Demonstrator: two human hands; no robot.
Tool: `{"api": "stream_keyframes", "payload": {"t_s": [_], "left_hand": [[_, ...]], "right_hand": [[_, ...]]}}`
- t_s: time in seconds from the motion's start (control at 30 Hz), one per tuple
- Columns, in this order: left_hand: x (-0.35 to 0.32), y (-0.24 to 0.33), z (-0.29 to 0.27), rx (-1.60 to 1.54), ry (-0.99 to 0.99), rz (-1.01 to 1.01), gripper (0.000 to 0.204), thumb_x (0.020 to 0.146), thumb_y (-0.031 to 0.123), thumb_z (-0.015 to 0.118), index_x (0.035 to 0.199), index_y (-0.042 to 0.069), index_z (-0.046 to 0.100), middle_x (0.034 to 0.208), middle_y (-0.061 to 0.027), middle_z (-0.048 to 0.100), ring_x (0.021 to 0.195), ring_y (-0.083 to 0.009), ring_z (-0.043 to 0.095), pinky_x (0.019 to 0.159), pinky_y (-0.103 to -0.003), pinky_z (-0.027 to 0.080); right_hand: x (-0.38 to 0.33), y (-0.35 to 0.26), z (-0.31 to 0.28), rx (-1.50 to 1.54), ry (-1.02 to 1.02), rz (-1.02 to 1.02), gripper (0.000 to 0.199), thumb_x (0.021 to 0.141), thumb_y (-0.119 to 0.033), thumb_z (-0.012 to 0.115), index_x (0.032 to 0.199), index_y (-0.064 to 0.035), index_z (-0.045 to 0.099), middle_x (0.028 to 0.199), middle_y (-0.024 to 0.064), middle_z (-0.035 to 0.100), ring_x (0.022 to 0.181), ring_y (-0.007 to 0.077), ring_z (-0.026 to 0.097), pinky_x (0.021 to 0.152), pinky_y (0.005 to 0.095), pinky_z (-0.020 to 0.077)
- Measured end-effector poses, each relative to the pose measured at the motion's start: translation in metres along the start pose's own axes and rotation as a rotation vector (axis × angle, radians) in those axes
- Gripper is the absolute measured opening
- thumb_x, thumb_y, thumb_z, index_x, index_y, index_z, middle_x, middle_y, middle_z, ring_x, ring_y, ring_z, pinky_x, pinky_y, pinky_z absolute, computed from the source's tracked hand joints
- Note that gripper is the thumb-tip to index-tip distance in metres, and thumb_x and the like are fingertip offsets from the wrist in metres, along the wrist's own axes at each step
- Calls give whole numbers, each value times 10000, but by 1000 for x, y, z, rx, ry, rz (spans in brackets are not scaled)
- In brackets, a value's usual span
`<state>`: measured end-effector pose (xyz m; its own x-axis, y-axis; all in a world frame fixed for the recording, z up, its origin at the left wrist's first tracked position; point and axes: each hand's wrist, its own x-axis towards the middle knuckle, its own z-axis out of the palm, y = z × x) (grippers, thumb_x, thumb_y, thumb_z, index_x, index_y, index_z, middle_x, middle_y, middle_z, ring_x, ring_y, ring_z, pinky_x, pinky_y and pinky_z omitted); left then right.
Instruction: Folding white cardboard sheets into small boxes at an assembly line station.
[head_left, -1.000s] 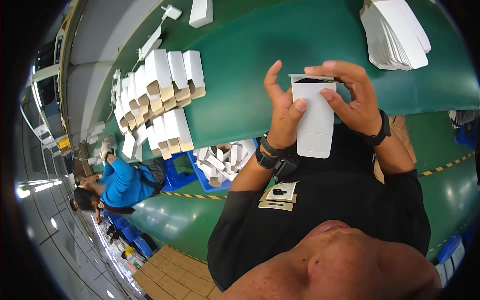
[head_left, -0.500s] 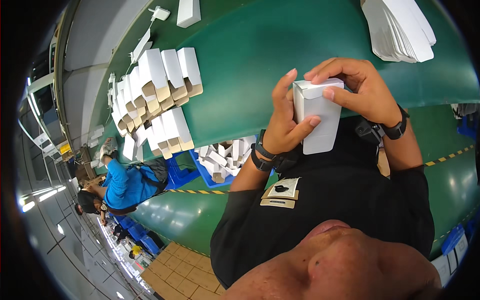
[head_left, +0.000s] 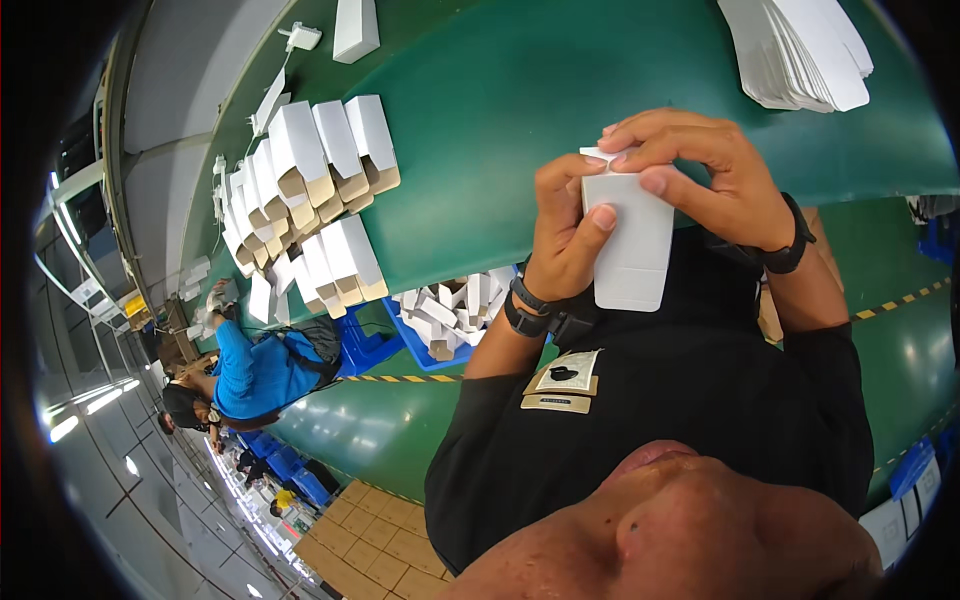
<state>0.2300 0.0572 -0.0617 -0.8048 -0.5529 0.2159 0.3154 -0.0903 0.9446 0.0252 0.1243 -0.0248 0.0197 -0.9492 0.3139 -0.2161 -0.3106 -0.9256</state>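
A small white cardboard box [head_left: 632, 245] is held upright between my two hands over the near edge of the green table. My left hand [head_left: 566, 222] grips its left side, thumb on the front face and fingers behind. The fingers of my right hand [head_left: 705, 170] bend over the box's top end, with the thumb at its upper right corner. Part of a flap shows at the top, between the hands. What lies inside the box is hidden.
Rows of white boxes with open ends [head_left: 335, 150] stand on the green table [head_left: 480, 120] at left. A stack of flat white cartons [head_left: 795, 55] lies far right. A blue bin [head_left: 420, 345] of small boxes stands below the table edge. A person in blue [head_left: 265, 375] sits at left.
The top flap that faced me has gone from the box's front, and my right fingers now cover the top end. My left index finger has bent in against the box.
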Motion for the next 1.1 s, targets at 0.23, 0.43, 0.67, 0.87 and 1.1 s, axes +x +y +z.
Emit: {"api": "stream_keyframes", "payload": {"t_s": [0.23, 0.43, 0.67, 0.87, 1.1], "left_hand": [[30, -7, -12, 164, 375, -107, 394, 1025, 238, 465, 1365, 106, 315, 1174, -101, 494, 968, -153, 533, 839, -286, 465], [126, -11, -113, -279, 594, -155, 289, 1023, 208, 509, 1247, 37, 447, 1180, -114, 573, 1043, -222, 614, 866, -371, 536], [200, -20, -194, -384, 783, -177, 419, 975, 192, 590, 1310, -17, 448, 1264, -168, 499, 1180, -300, 510, 983, -438, 488], [156, -13, -103, -286, 535, -266, 367, 956, 187, 625, 1253, 0, 518, 1359, -198, 458, 1246, -300, 494, 1002, -415, 495], [92, 4, 15, -275, -148, -384, 290, 1028, 243, 477, 1200, 17, 535, 1146, -143, 636, 1079, -236, 620, 940, -367, 499]], "right_hand": [[-2, -14, -23, -480, 239, -97, 271, 866, -145, 704, 1121, -53, 685, 1207, 145, 655, 1123, 331, 614, 960, 399, 486], [-32, -36, -94, -1491, 606, 45, 525, 835, -181, 727, 1331, -106, 570, 1352, 156, 561, 1280, 362, 492, 1065, 442, 400], [-65, -43, -133, -1194, 339, 186, 552, 790, -53, 716, 1320, -59, 560, 1377, 169, 547, 1292, 354, 489, 1081, 425, 410], [-75, -44, -156, -1150, 219, 40, 352, 815, -72, 694, 1162, -21, 661, 1273, 162, 628, 1197, 344, 571, 1013, 413, 472], [-56, -61, -126, -1369, 383, 69, 102, 817, -129, 683, 893, -62, 694, 854, 101, 696, 815, 294, 658, 742, 412, 506]]}}
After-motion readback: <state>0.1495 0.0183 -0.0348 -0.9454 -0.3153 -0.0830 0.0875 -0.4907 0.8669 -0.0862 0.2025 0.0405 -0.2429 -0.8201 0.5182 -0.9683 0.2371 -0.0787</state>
